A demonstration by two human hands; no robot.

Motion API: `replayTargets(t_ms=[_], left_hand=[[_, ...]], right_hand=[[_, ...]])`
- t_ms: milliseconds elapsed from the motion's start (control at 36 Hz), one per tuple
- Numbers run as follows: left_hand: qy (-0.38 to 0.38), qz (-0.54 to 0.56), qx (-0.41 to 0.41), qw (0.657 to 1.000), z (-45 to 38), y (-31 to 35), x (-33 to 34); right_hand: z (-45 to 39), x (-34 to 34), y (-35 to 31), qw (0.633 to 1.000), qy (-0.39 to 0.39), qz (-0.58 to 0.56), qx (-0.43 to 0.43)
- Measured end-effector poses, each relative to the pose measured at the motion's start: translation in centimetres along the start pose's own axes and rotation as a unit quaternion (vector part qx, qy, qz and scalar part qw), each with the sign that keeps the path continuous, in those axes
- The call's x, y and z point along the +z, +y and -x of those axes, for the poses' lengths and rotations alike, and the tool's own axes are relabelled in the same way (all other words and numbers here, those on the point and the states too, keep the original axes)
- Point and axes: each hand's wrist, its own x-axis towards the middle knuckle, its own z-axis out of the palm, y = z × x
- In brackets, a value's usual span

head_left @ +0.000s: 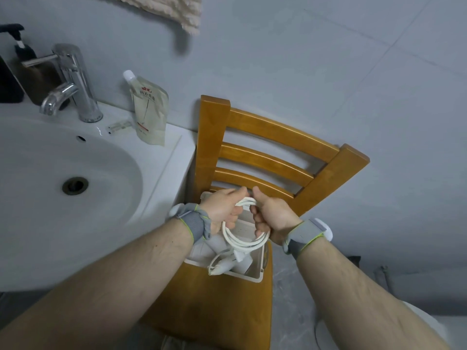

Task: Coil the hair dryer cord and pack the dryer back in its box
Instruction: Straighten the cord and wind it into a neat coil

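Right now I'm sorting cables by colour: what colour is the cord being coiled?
White; the cord shows best in the head view, the only one.

— What are the hands doing?
— The left hand [222, 208] and right hand [271, 214] both grip a coiled white cord [243, 239] above an open box [255, 270] on a wooden chair [214, 306].
— And the dryer [223, 266]?
— Lying in the box, beside the sink [50, 157].

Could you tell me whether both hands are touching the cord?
Touching: the head view shows the left hand and right hand both gripping the coiled cord.
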Motion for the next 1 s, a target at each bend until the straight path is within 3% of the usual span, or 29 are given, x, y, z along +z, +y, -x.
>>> replayTargets(t_ms=[139, 222, 417, 500, 556, 667, 722, 861, 1000], left_hand=[[-0.028, 0.157, -0.011, 0.987, -0.2, -1.5, -0.5], [-0.034, 0.174, -0.029, 0.984, 0.1, -2.5, -1.3], [0.069, 0.262, -0.024, 0.962, 0.6, -5.3, -1.8], [0.056, 0.213, -0.003, 0.975, 1.1, -6.2, -1.8], [0.063, 0.240, 0.004, 0.969, 1.4, -6.6, -1.7], [0.136, 0.278, 0.038, 0.950, 1.6, -6.8, -0.8], [0.143, 0.270, 0.041, 0.951, 1.7, -6.7, -0.3], [0.146, 0.307, 0.006, 0.940, 1.1, -6.4, -0.3], [0.159, 0.277, -0.030, 0.947, 0.7, -7.7, -1.2]], right_hand=[[-0.3, -0.1, -0.2, 0.986, 0.043, -0.157, 0.041], [-0.8, -0.2, 0.2, 0.957, 0.059, -0.273, 0.080], [-1.7, -0.2, 0.9, 0.842, 0.061, -0.519, 0.133], [-2.3, 0.2, 1.6, 0.802, 0.067, -0.574, 0.148], [-2.8, 0.7, 2.4, 0.779, 0.070, -0.602, 0.158], [-3.1, 2.4, 3.9, 0.751, 0.111, -0.628, 0.172], [-2.9, 3.5, 4.4, 0.761, 0.140, -0.611, 0.165], [-2.1, 6.2, 5.3, 0.839, 0.204, -0.487, 0.129], [-2.1, 6.5, 6.3, 0.898, 0.250, -0.346, 0.110]])
